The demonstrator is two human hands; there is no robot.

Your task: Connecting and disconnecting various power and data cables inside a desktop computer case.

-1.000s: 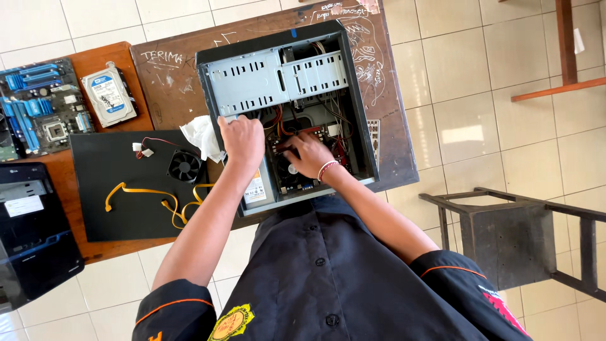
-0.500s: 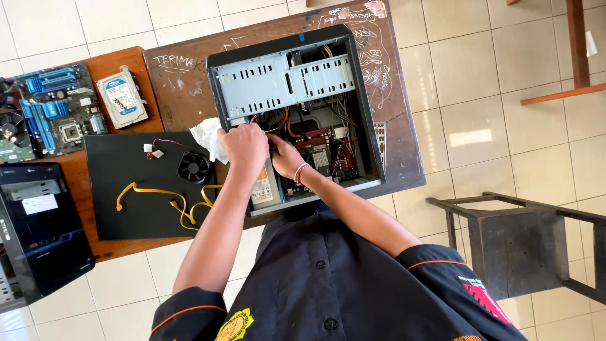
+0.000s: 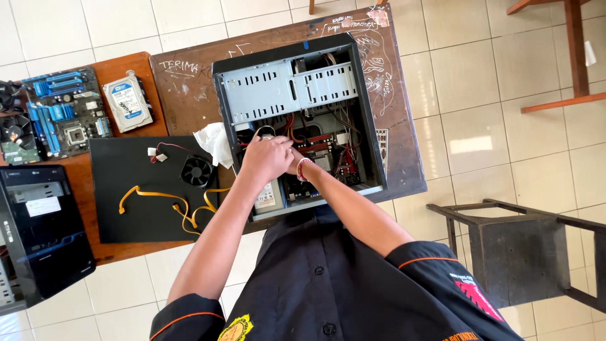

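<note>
Lower centre of the frame: dark shirt [image 3: 341, 284] with orange sleeve trim, both bare arms reaching up-frame. Left hand [image 3: 266, 158], frame centre, fingers curled loosely over wiring inside the open computer case [image 3: 369, 126]; whether it grips a wire cannot be told. Right hand [image 3: 293, 161], banded at the wrist, mostly hidden behind the left hand; its state cannot be told. Case lies on its side on a scribbled wooden desk [image 3: 404, 158], centre to upper centre; contents: grey perforated drive cage [image 3: 284, 91] in the upper half, red and orange cables, a red-edged board and a labelled grey box at the lower left corner. Left of the case: crumpled white cloth [image 3: 211, 142], then a black mat [image 3: 126, 208] bearing a small black fan [image 3: 196, 170] and yellow flat cables [image 3: 164, 202]. Far left: black tower case [image 3: 38, 233]. Upper left: blue-slotted motherboard [image 3: 63, 117], silver hard drive [image 3: 128, 104]. Lower right: dark metal stool [image 3: 524, 252] on the tiled floor.
</note>
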